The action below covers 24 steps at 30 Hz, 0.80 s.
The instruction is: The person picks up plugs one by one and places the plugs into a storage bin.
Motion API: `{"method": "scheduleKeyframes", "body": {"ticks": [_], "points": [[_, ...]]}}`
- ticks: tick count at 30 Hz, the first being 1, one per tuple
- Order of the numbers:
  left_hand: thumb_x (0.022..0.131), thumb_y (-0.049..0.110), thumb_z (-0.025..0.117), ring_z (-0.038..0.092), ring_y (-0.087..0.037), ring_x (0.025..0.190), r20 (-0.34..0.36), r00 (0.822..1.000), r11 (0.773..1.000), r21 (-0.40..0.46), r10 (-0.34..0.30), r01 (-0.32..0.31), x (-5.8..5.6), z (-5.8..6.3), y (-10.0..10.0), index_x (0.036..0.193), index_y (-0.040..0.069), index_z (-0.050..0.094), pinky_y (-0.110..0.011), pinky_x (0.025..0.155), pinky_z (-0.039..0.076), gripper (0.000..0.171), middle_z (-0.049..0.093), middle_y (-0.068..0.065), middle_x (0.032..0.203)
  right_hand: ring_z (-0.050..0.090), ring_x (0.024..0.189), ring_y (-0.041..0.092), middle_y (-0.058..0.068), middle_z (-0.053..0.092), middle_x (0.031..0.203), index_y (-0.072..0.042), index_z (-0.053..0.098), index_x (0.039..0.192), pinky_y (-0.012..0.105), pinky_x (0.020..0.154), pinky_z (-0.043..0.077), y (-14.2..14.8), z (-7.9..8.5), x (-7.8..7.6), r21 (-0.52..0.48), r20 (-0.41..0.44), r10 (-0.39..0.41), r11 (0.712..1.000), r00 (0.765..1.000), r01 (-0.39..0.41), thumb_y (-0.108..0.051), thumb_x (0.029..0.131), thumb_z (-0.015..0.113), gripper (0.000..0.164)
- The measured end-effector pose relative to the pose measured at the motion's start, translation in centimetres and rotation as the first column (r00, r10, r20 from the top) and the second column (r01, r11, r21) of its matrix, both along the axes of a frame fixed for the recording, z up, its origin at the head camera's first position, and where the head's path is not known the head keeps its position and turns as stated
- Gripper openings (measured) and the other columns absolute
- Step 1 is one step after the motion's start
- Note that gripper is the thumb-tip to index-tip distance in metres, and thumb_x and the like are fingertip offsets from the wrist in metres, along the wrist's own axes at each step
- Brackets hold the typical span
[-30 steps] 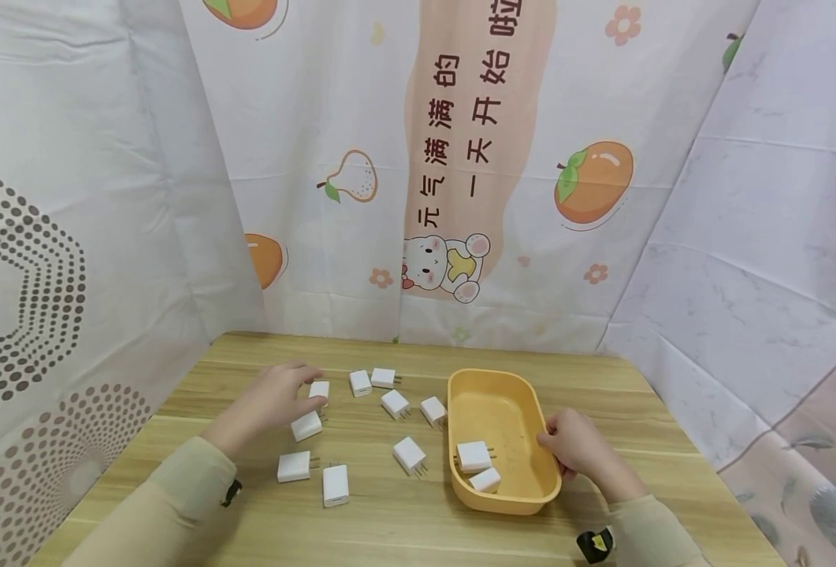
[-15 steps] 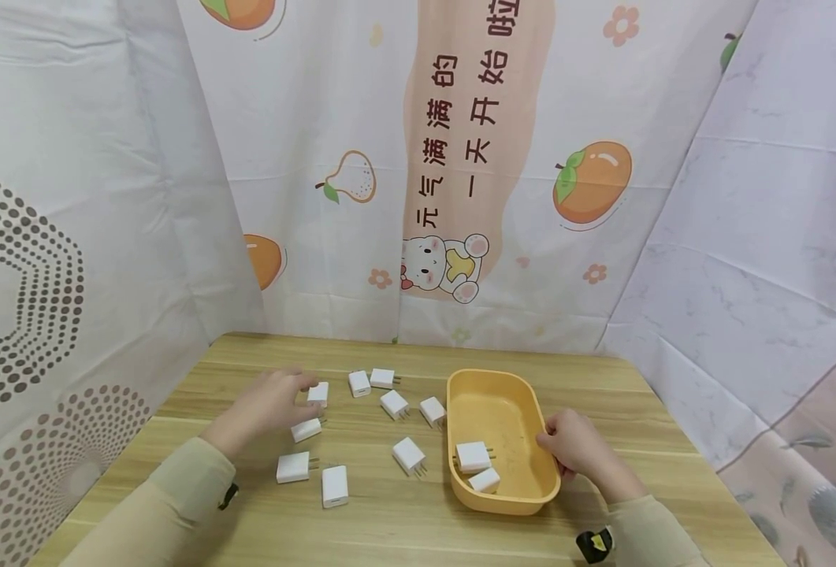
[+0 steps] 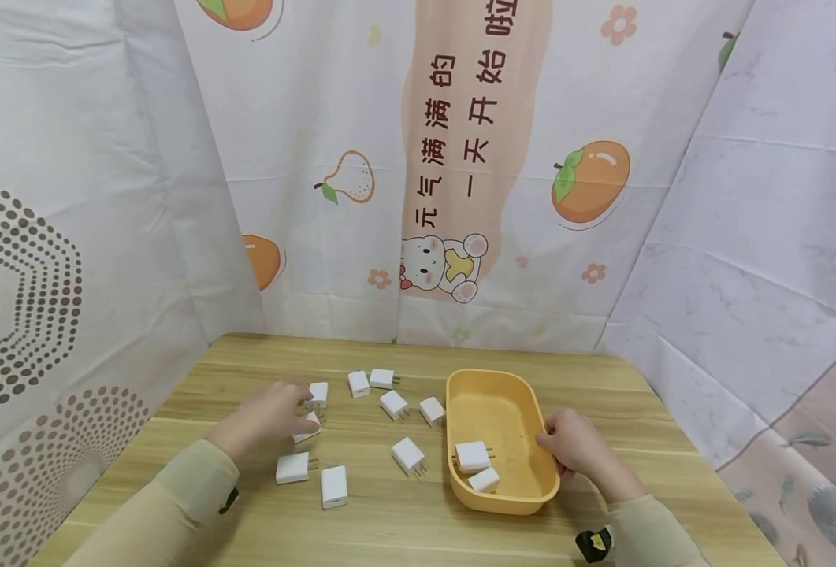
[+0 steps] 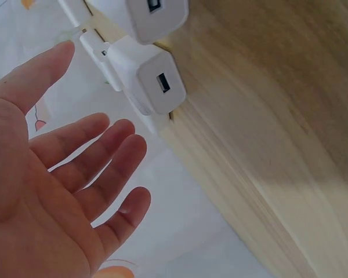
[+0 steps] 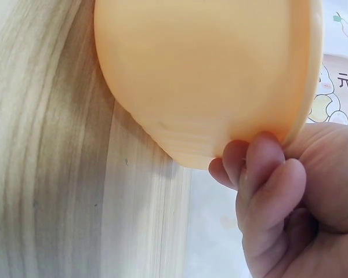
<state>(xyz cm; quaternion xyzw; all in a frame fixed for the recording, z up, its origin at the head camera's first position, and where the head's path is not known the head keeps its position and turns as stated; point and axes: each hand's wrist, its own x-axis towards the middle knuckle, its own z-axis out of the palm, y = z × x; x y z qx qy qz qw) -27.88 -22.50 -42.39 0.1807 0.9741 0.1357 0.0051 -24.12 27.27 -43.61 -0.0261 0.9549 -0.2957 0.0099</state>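
Note:
My left hand [image 3: 269, 413] hovers over the left side of the table, fingers spread and relaxed. Just under its fingertips lies a white USB charger [image 3: 307, 429], partly covered by the thumb in the head view; a second charger [image 3: 317, 394] sits right beyond the fingers. In the left wrist view the palm [image 4: 40, 179] shows bare, with a charger [image 4: 153, 78] past the fingertips. On the right, my right hand [image 3: 577, 445] grips the side wall of a yellow plastic basket [image 3: 496, 409], fingers curled at its rim. Two chargers [image 3: 472, 457] lie inside the basket's near end.
Several more white chargers lie scattered between the left hand and the basket, including one [image 3: 408, 456] mid-table and one [image 3: 432, 411] close by the basket's left wall. Patterned curtains [image 3: 332, 260] hang behind and beside the wooden table [image 3: 389, 528].
My left hand has drawn back slightly toward me, from beside the farther charger to over the nearer one. My right hand and the basket stay in place.

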Motion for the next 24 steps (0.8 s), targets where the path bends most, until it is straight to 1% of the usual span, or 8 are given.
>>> {"method": "scheduleKeyframes", "body": {"ticks": [2, 5, 8, 10, 15, 20, 24], "points": [[0.081, 0.037, 0.086, 0.066, -0.024, 0.092, 0.028, 1.000, 1.000, 0.004, 0.006, -0.006, 0.0, -0.2, 0.0, 0.111, 0.005, 0.073, -0.047, 0.082, 0.055, 0.046, 0.071, -0.004, 0.103, 0.053, 0.034, 0.015, 0.003, 0.050, 0.043, -0.007, 0.052, 0.063, 0.031, 0.035, 0.048, 0.0, 0.0, 0.0, -0.001, 0.002, -0.001, 1.000, 1.000, 0.001, -0.003, 0.091, 0.063, 0.031], [0.080, 0.036, 0.087, 0.056, -0.017, 0.075, 0.056, 0.998, 1.000, 0.006, 0.019, -0.019, -0.2, -0.6, 0.0, 0.099, 0.009, 0.072, -0.039, 0.068, 0.050, 0.037, 0.064, 0.003, 0.085, 0.053, 0.034, 0.015, 0.003, 0.050, 0.043, -0.007, 0.053, 0.063, 0.032, 0.036, 0.048, 0.0, 0.0, 0.0, 0.000, 0.003, -0.001, 1.000, 1.000, 0.001, -0.004, 0.091, 0.063, 0.031], [0.079, 0.034, 0.087, 0.049, -0.015, 0.065, 0.068, 0.997, 1.000, 0.010, 0.028, -0.029, -0.3, -1.0, 0.0, 0.093, 0.010, 0.070, -0.035, 0.058, 0.042, 0.033, 0.056, 0.003, 0.074, 0.053, 0.034, 0.015, 0.003, 0.050, 0.043, -0.007, 0.053, 0.063, 0.032, 0.036, 0.048, 0.0, -0.1, 0.0, 0.001, 0.005, -0.001, 1.000, 1.000, 0.001, -0.004, 0.092, 0.063, 0.031], [0.080, 0.032, 0.086, 0.046, -0.015, 0.060, 0.078, 0.996, 0.999, 0.012, 0.035, -0.036, -0.4, -1.3, 0.0, 0.086, 0.011, 0.067, -0.033, 0.054, 0.038, 0.029, 0.052, 0.002, 0.069, 0.053, 0.034, 0.015, 0.003, 0.050, 0.043, -0.007, 0.053, 0.063, 0.032, 0.036, 0.048, 0.0, -0.1, 0.0, 0.003, 0.006, 0.000, 1.000, 1.000, 0.000, -0.005, 0.093, 0.063, 0.031], [0.080, 0.026, 0.084, 0.045, -0.013, 0.057, 0.093, 0.995, 0.999, 0.014, 0.046, -0.047, -0.4, -1.8, 0.2, 0.074, 0.014, 0.059, -0.030, 0.052, 0.037, 0.028, 0.051, 0.002, 0.065, 0.054, 0.034, 0.015, 0.003, 0.050, 0.043, -0.007, 0.054, 0.063, 0.032, 0.036, 0.048, 0.0, -0.1, -0.1, 0.002, 0.013, -0.005, 1.000, 1.000, 0.005, -0.006, 0.093, 0.063, 0.031], [0.077, 0.020, 0.082, 0.046, -0.014, 0.057, 0.114, 0.992, 0.998, 0.016, 0.060, -0.062, -0.5, -1.9, 0.3, 0.078, 0.013, 0.064, -0.030, 0.051, 0.037, 0.019, 0.052, 0.000, 0.067, 0.054, 0.035, 0.016, 0.003, 0.050, 0.043, -0.007, 0.054, 0.064, 0.032, 0.036, 0.048, 0.0, 0.0, 0.0, -0.001, 0.012, -0.004, 1.000, 1.000, 0.004, -0.005, 0.092, 0.063, 0.030], [0.075, 0.016, 0.079, 0.045, -0.014, 0.057, 0.104, 0.993, 0.999, 0.005, 0.052, -0.053, -0.5, -1.9, 0.4, 0.079, 0.013, 0.064, -0.030, 0.051, 0.035, 0.016, 0.052, 0.000, 0.066, 0.053, 0.035, 0.016, 0.003, 0.050, 0.043, -0.007, 0.054, 0.064, 0.031, 0.036, 0.048, 0.0, 0.0, 0.0, 0.003, 0.012, -0.005, 1.000, 1.000, 0.005, -0.004, 0.092, 0.063, 0.030]]}}
